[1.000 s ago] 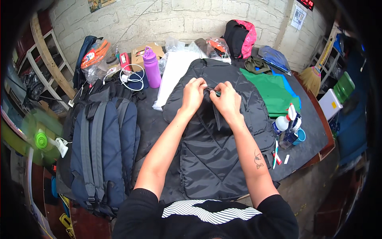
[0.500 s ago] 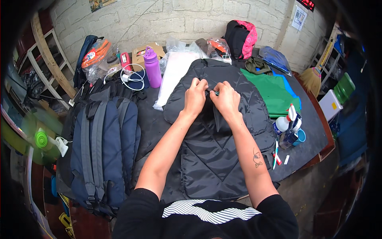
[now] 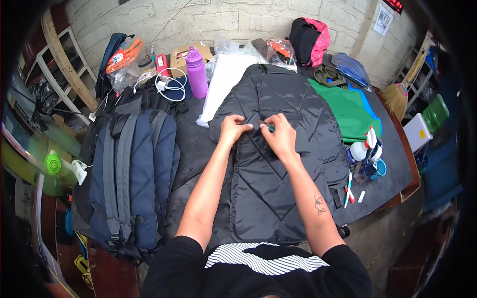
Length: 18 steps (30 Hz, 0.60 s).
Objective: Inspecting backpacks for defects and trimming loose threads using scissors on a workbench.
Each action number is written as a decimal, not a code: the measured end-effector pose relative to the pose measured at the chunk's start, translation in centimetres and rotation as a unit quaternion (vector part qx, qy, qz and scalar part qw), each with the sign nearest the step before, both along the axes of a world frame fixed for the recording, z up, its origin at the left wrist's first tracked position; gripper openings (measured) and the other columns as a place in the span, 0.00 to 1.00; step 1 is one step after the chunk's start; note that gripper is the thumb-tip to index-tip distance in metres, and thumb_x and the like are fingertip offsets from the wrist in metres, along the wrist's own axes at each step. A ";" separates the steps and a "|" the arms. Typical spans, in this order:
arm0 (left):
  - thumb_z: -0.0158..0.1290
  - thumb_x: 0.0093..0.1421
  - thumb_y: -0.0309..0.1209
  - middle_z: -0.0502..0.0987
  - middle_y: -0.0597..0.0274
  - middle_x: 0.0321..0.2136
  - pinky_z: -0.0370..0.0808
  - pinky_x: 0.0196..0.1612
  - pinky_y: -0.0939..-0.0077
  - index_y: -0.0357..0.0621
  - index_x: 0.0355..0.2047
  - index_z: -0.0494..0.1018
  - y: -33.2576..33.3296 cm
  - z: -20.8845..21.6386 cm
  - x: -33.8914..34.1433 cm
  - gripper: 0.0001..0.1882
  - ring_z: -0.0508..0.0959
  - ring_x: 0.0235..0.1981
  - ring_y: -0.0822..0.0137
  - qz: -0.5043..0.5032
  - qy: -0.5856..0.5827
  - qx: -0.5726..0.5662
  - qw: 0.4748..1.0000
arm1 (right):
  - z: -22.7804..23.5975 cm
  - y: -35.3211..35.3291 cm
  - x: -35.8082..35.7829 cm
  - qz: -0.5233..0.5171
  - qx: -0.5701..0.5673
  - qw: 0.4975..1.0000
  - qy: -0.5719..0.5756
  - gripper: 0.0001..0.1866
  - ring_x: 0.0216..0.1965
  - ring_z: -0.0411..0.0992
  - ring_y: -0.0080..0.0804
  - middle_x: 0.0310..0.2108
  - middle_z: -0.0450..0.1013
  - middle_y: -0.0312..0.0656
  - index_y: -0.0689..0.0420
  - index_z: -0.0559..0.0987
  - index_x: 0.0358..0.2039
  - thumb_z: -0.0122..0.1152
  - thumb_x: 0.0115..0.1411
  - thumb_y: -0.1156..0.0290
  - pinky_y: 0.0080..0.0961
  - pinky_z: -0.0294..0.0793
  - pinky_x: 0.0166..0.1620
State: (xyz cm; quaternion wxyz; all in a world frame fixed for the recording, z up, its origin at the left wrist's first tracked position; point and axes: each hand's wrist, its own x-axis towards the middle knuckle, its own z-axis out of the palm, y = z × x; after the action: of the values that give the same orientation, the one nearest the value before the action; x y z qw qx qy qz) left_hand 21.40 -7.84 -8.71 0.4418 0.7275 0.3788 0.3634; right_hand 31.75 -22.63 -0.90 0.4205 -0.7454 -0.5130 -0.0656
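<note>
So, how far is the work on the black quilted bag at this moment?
The black quilted bag already lies spread flat on the dark table. In hand: the left hand pinches the fabric, and the right hand holds a small greenish tool near a seam at mid bag. What it does there is too small to tell. The navy backpack on the left lies untouched.

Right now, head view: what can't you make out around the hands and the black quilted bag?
- What the left hand and right hand pinch: only a green sliver shows, hidden by the fingers.
- Near end of the black quilted bag: covered by the person's forearms and chest.
- Items by the spray bottle: too small to identify.
- Shelf contents: bent and dark at the rim.
</note>
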 end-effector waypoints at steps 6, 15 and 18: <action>0.59 0.53 0.28 0.77 0.61 0.25 0.70 0.25 0.82 0.33 0.29 0.75 -0.3 0.4 -0.4 0.09 0.72 0.20 0.77 0.017 -0.002 -0.082 0.996 | -2.7 0.8 -0.5 0.010 -0.037 0.998 -0.056 0.10 0.29 0.74 0.45 0.32 0.71 0.41 0.57 0.76 0.29 0.63 0.49 0.66 0.37 0.72 0.33; 0.50 0.61 0.28 0.74 0.63 0.20 0.70 0.21 0.83 0.36 0.23 0.70 -1.7 1.2 -0.4 0.11 0.71 0.18 0.78 0.024 -0.171 -0.186 0.967 | -2.5 1.9 -1.8 0.025 0.017 0.991 -0.130 0.09 0.26 0.73 0.41 0.30 0.69 0.41 0.57 0.75 0.26 0.64 0.45 0.68 0.35 0.72 0.29; 0.50 0.62 0.29 0.75 0.64 0.21 0.71 0.22 0.83 0.36 0.25 0.71 -1.6 1.2 -0.7 0.10 0.72 0.19 0.78 -0.011 -0.159 -0.161 0.974 | -2.5 2.3 -2.2 0.026 0.007 0.991 -0.133 0.09 0.25 0.73 0.41 0.28 0.69 0.41 0.57 0.75 0.25 0.64 0.45 0.69 0.34 0.72 0.29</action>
State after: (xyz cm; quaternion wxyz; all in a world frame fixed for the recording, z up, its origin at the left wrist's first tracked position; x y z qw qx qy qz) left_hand 20.74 -9.44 -7.47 0.6120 0.5837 0.3493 0.4034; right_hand 29.54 -20.36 -3.42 0.3554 -0.7136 -0.5832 -0.1562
